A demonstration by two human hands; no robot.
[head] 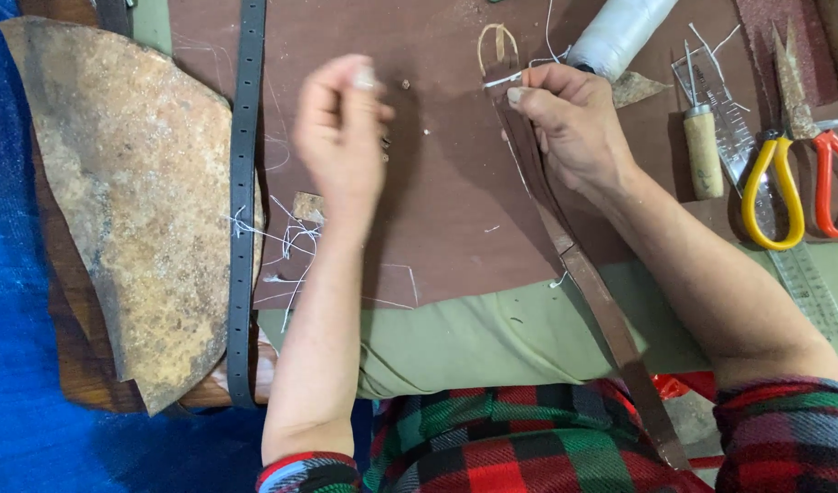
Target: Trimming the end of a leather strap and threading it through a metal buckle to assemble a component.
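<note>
Both your hands work over the brown leather sheet (437, 210): right hand (569, 123) has fingers clamped on the far end of a long brown leather strap (601, 310) running back toward your lap. Left hand (341, 128) is raised, fingers pinched together, on what you cannot tell; scissors (784, 173) lie far right.

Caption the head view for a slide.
Right hand pins a brown leather strap while left hand is raised, fingers pinched.
</note>
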